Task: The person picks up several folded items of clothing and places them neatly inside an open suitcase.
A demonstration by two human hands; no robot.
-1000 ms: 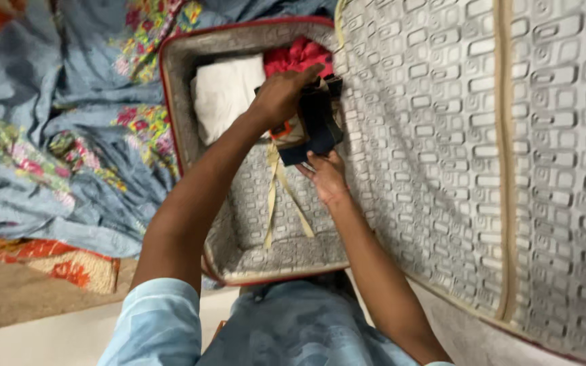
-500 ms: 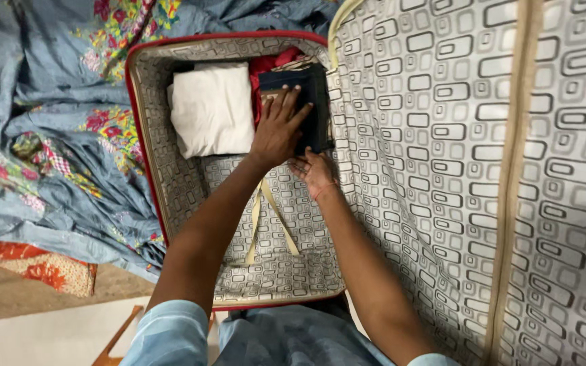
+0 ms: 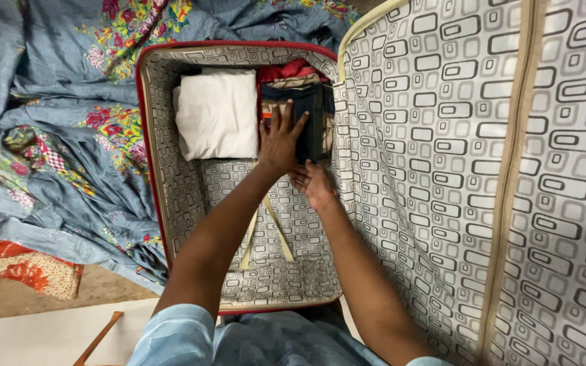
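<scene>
dark folded garment [image 3: 315, 118] flat in suitcase's [image 3: 171, 176] far right corner

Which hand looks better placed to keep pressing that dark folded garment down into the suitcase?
The left hand, probably: it lies flat, fingers spread, on top of the dark navy folded garment. The right hand sits only at its near edge.

Right hand [image 3: 313, 184] fingertips hidden under dark folded garment [image 3: 313, 118]; suitcase lid [image 3: 483, 169] cut off right.

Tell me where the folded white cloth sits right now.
In the head view, the folded white cloth lies in the far-left corner of the open suitcase, beside the dark folded garment under the left hand.
</scene>
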